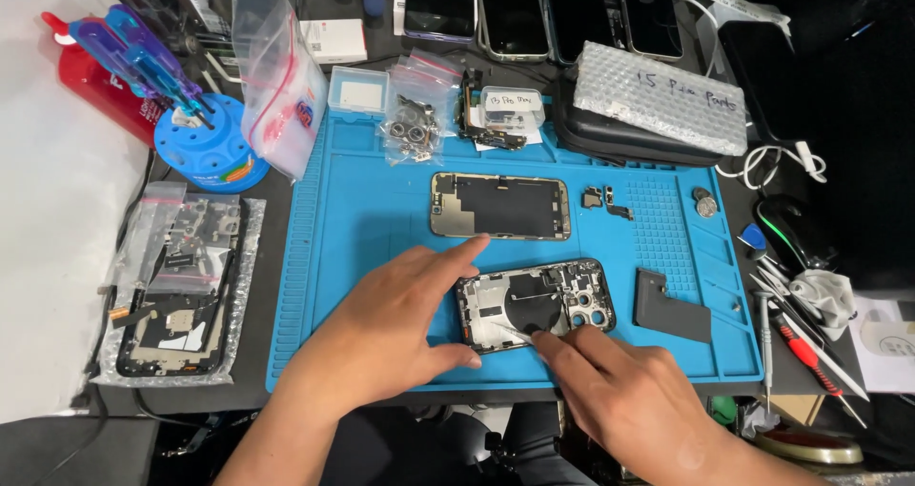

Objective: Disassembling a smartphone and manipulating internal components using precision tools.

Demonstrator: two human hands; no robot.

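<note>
On blue mat (362,229), phone frame (534,303), display panel (500,205) behind

A phone repair workbench in a small workshop.

A blue silicone work mat (362,229) covers the dark bench, with an opened phone housing (534,305) and a bare frame (500,206) lying on it. Around it sit a round blue screwdriver stand (205,148), bags of small parts (412,124), a row of phones (543,10) and loose screwdrivers (810,348).
</note>
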